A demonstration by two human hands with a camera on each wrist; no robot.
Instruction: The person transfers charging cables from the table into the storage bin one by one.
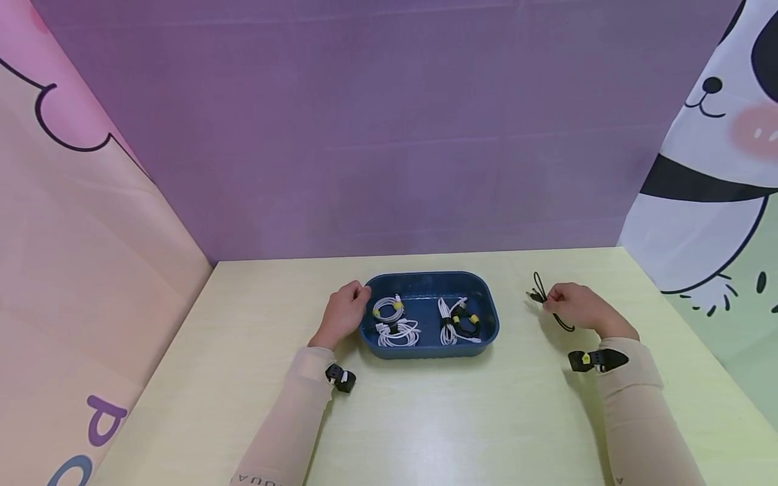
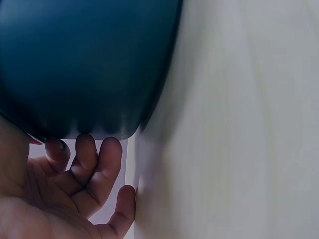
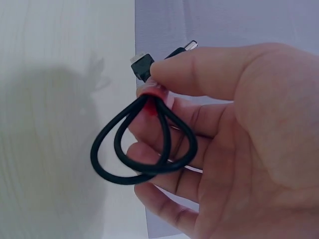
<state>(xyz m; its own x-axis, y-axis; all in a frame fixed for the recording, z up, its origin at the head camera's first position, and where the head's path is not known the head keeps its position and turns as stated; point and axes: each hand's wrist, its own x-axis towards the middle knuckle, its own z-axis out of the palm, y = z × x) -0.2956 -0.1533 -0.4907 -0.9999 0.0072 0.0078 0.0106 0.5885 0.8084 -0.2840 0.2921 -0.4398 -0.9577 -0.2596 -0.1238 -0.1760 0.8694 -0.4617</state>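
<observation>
My left hand (image 1: 343,312) grips the left rim of a dark blue plastic box (image 1: 419,352) standing on the table. In the left wrist view its fingertips (image 2: 110,149) touch the box's outer wall. To the right of the box, my right hand (image 1: 580,307) holds a short black cable (image 1: 564,325) a little above the table. The right wrist view shows thumb and fingers pinching that cable at a red tie (image 3: 153,89), with its loops hanging free and a black plug (image 3: 141,66) and a metal-tipped plug (image 3: 189,46) sticking out past the thumb.
Inside the box lie white cable bundles (image 1: 398,333) on the left, and a white cable (image 1: 448,331) beside a black cable with yellow ties (image 1: 467,324) on the right. The pale wooden table (image 1: 425,425) ends at a purple back panel (image 1: 419,135); printed panels flank both sides.
</observation>
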